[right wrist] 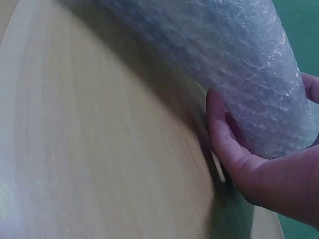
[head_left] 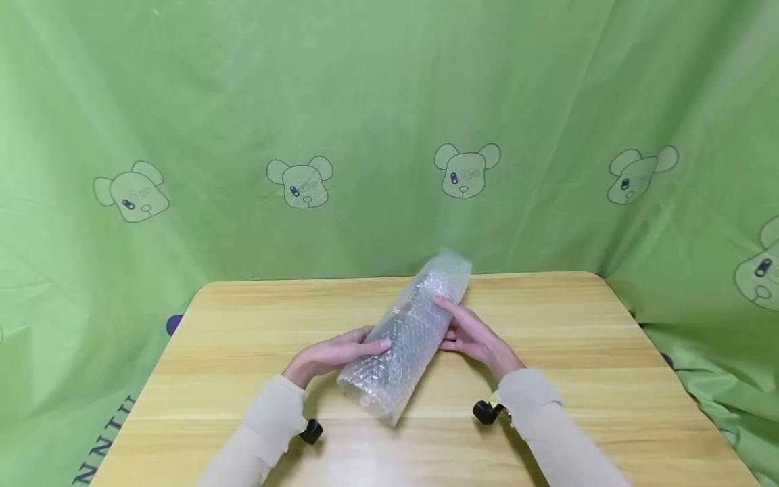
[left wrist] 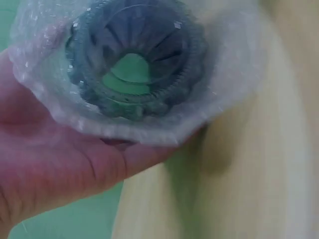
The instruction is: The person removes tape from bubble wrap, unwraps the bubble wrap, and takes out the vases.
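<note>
A long roll of bubble wrap (head_left: 410, 331) slants over the middle of the table, its near end lower left and its far end upper right. Inside it, the left wrist view shows a bluish-grey ribbed glass vessel (left wrist: 134, 32) with a scalloped edge, seen through the open end of the wrap. My left hand (head_left: 335, 352) grips the roll near its lower end, thumb on top. Higher up on the other side, my right hand (head_left: 475, 333) holds it with the thumb on top and fingers beneath, partly hidden by the wrap.
A wood-grain table (head_left: 243, 318) with rounded corners lies under the roll. Green cloth (head_left: 377, 88) printed with bear heads hangs behind and along both sides. Small black cameras (head_left: 487, 412) sit at both wrists, by the light sleeves.
</note>
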`<state>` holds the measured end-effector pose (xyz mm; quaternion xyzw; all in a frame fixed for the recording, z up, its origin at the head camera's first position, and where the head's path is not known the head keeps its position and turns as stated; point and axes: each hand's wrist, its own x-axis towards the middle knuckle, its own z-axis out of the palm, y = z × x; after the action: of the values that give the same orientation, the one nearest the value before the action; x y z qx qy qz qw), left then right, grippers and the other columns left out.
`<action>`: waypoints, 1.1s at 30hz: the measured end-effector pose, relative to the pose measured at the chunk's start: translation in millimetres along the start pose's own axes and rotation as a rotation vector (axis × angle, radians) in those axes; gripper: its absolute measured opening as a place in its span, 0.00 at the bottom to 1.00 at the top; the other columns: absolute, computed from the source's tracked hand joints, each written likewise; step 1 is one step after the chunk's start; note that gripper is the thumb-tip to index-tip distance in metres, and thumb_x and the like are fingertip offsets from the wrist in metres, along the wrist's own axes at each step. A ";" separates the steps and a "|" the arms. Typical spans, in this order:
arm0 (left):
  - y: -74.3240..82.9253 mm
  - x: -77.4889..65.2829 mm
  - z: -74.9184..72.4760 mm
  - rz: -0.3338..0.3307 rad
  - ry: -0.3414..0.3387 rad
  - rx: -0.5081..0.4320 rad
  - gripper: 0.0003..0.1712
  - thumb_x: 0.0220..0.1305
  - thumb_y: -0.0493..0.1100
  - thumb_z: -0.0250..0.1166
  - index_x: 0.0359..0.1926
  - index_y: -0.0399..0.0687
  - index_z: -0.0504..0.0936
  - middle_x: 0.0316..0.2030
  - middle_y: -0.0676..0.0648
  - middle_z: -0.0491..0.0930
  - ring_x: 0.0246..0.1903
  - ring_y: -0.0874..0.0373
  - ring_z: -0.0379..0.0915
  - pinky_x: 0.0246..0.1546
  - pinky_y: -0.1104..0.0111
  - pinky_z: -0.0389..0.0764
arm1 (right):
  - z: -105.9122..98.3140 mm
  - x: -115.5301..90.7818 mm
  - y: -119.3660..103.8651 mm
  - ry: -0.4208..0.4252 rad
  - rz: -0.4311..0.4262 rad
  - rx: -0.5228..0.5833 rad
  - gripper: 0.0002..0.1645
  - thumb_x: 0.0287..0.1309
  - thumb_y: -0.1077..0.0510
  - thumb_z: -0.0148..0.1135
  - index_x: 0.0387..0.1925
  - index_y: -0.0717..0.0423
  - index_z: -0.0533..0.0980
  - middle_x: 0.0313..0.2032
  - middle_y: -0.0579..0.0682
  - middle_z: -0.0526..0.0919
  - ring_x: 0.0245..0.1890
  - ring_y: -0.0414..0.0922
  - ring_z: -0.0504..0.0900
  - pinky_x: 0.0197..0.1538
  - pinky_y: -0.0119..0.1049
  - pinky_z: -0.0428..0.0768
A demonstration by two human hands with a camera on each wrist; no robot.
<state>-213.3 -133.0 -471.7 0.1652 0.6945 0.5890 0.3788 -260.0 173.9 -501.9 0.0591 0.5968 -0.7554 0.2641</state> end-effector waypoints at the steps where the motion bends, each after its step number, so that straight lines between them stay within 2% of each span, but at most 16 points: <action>1: -2.6 -1.3 0.9 0.002 -0.016 -0.039 0.48 0.76 0.59 0.56 0.81 0.38 0.44 0.65 0.37 0.72 0.62 0.43 0.74 0.66 0.50 0.74 | 0.4 1.6 -0.3 -0.010 0.006 -0.007 0.47 0.70 0.37 0.59 0.77 0.54 0.51 0.65 0.63 0.69 0.57 0.56 0.80 0.62 0.53 0.79; 4: -9.4 -5.3 3.9 0.001 -0.022 -0.092 0.45 0.78 0.58 0.53 0.81 0.38 0.45 0.66 0.39 0.72 0.65 0.43 0.71 0.68 0.48 0.72 | 3.1 6.1 -1.9 -0.029 0.032 -0.024 0.47 0.70 0.38 0.59 0.77 0.53 0.52 0.64 0.61 0.71 0.57 0.56 0.80 0.62 0.53 0.80; 8: -12.2 -9.7 10.9 0.010 0.026 -0.082 0.44 0.78 0.58 0.54 0.80 0.37 0.49 0.67 0.38 0.71 0.65 0.42 0.70 0.68 0.45 0.71 | 7.6 9.9 -4.7 -0.055 0.043 -0.045 0.43 0.70 0.39 0.60 0.74 0.55 0.55 0.58 0.58 0.77 0.54 0.54 0.81 0.60 0.51 0.81; 11: -11.0 -11.0 17.2 0.011 0.054 -0.088 0.46 0.76 0.57 0.57 0.80 0.37 0.50 0.65 0.37 0.72 0.63 0.42 0.73 0.64 0.45 0.75 | 10.7 10.3 -7.1 -0.083 0.033 -0.068 0.42 0.70 0.40 0.59 0.72 0.57 0.57 0.53 0.56 0.81 0.50 0.52 0.83 0.58 0.49 0.82; 14: -10.3 -10.6 23.6 0.025 0.053 -0.118 0.47 0.75 0.56 0.59 0.80 0.39 0.47 0.64 0.36 0.73 0.59 0.41 0.76 0.56 0.45 0.82 | 12.9 8.7 -9.6 -0.108 0.028 -0.089 0.43 0.70 0.39 0.59 0.73 0.58 0.56 0.51 0.56 0.83 0.49 0.52 0.84 0.56 0.49 0.83; 17: -11.7 -9.6 30.7 0.035 0.039 -0.170 0.47 0.74 0.54 0.61 0.81 0.42 0.47 0.64 0.35 0.72 0.57 0.40 0.77 0.51 0.45 0.84 | 14.3 7.4 -11.2 -0.134 0.037 -0.105 0.45 0.70 0.40 0.60 0.75 0.57 0.53 0.52 0.58 0.82 0.49 0.53 0.84 0.56 0.50 0.84; 22: -16.8 -8.3 40.5 0.048 0.086 -0.229 0.48 0.73 0.52 0.63 0.81 0.41 0.48 0.62 0.35 0.72 0.54 0.41 0.79 0.48 0.45 0.86 | 15.7 7.5 -13.4 -0.165 0.046 -0.135 0.47 0.72 0.41 0.58 0.78 0.57 0.49 0.56 0.62 0.79 0.50 0.55 0.84 0.57 0.52 0.84; 27: -16.8 -9.9 45.6 0.060 0.138 -0.243 0.50 0.72 0.52 0.64 0.80 0.38 0.46 0.62 0.33 0.69 0.52 0.42 0.79 0.47 0.46 0.86 | 16.7 9.8 -14.7 -0.172 0.036 -0.150 0.47 0.72 0.42 0.58 0.78 0.58 0.50 0.59 0.63 0.77 0.51 0.56 0.83 0.57 0.53 0.84; 33: -15.5 -11.8 47.4 0.067 0.154 -0.248 0.50 0.72 0.52 0.64 0.80 0.39 0.44 0.63 0.33 0.67 0.52 0.41 0.79 0.47 0.45 0.86 | 19.7 15.1 -13.6 -0.171 0.056 -0.140 0.46 0.71 0.42 0.60 0.77 0.58 0.51 0.60 0.63 0.75 0.53 0.56 0.82 0.57 0.54 0.83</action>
<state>-168.0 -112.1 -483.4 0.0947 0.6376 0.6934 0.3219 -274.8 152.6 -490.7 -0.0076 0.6214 -0.7066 0.3385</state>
